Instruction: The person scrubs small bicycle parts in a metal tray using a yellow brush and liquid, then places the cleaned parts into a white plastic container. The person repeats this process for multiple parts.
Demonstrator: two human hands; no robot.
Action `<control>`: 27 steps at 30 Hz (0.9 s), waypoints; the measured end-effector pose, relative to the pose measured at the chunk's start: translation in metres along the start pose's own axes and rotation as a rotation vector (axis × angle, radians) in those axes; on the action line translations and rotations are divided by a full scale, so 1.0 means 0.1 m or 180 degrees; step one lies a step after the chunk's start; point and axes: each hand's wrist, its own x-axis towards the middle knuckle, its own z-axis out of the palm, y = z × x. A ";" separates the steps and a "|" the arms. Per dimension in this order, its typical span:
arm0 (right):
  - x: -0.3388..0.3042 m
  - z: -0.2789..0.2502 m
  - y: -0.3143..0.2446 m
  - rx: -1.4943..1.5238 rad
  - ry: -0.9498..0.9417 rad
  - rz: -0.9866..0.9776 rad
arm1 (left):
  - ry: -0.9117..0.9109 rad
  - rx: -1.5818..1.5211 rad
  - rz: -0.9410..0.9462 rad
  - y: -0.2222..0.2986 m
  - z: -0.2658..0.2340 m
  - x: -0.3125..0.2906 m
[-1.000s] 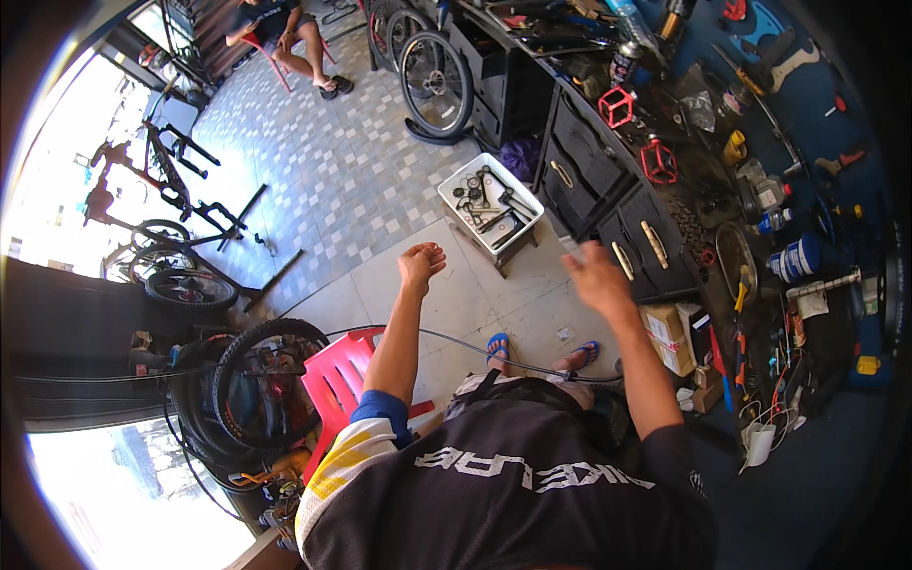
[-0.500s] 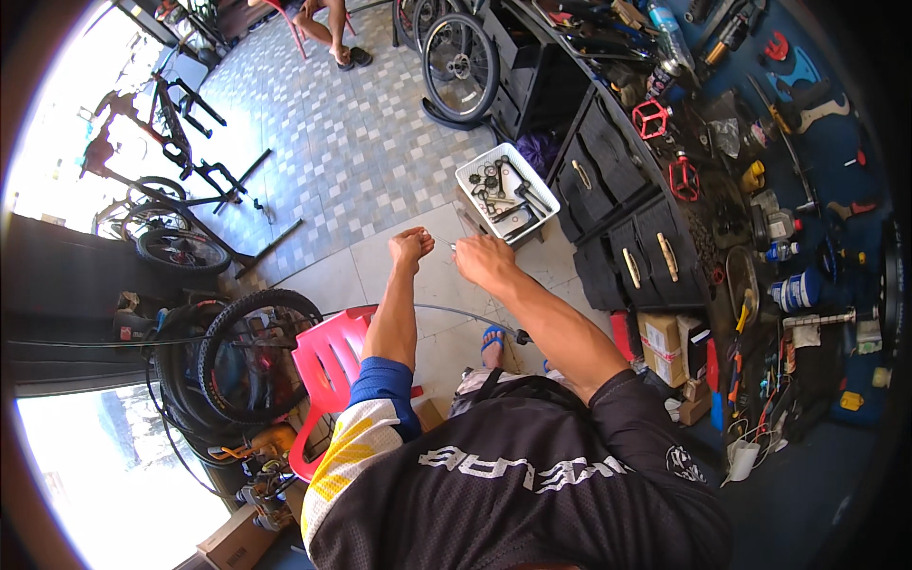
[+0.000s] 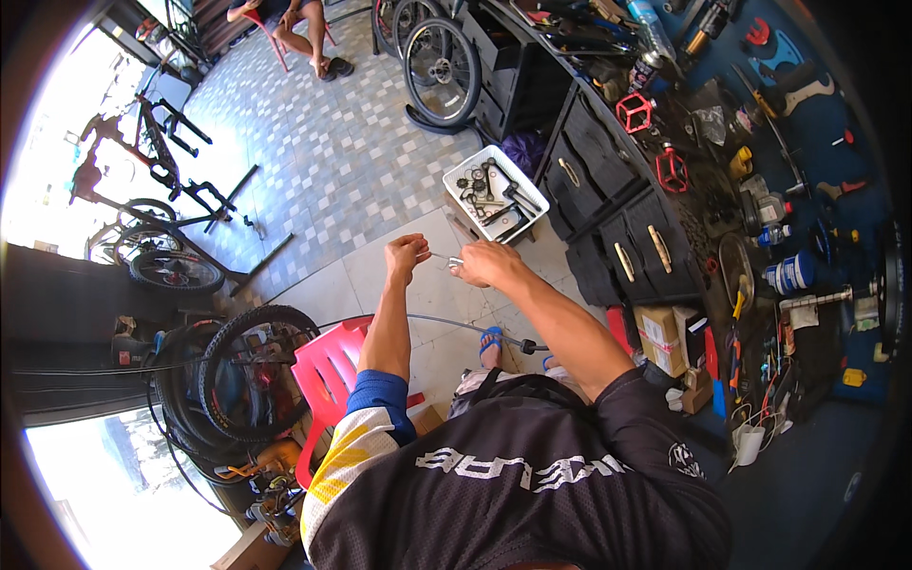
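Observation:
My right hand (image 3: 486, 264) is closed around a small silvery metal piece (image 3: 455, 261) that pokes out from its fingers. A thin, shiny shaft or wire (image 3: 440, 256) spans the short gap from there toward my left hand (image 3: 407, 255). My left hand is closed with its fingers curled up; what it pinches is too small to make out. Beyond my right hand stands a white plastic tray (image 3: 535, 220) with loose bicycle parts inside, including cogs, rings and dark crank arms.
A pink plastic chair (image 3: 326, 375) stands left of my legs, beside stacked bicycle tyres (image 3: 211, 389). Black drawers (image 3: 636, 252) and a cluttered bench with red pedals (image 3: 671, 168) line the right. Farther off are a bicycle frame (image 3: 161, 152) and a seated person (image 3: 302, 33).
The view has shifted slightly, and more of the seated person shows. My right hand has turned a little, so more of the silvery piece is visible. Both hands stay close together.

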 end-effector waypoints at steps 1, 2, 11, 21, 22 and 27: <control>-0.02 0.02 0.02 -0.0039 0.0163 -0.0086 | -0.0028 0.0096 0.0166 -0.03 0.00 0.01; -0.03 0.04 0.04 -0.0078 0.0325 -0.0173 | 0.0012 0.0177 0.0178 -0.06 0.02 0.02; -0.09 0.07 0.34 -0.0046 0.0852 -0.0153 | -0.0104 0.0061 0.0080 -0.10 0.43 -0.03; -0.94 0.92 2.46 0.0683 0.1582 0.0506 | -0.0413 -0.0137 -0.0004 -0.35 1.24 -0.11; -1.11 1.14 2.82 0.0911 0.1866 0.0644 | -0.0439 -0.0010 -0.0076 -0.41 1.38 -0.17; -2.10 1.72 3.94 0.2403 0.3047 0.1373 | -0.0659 0.0827 -0.0315 -0.75 2.03 -0.55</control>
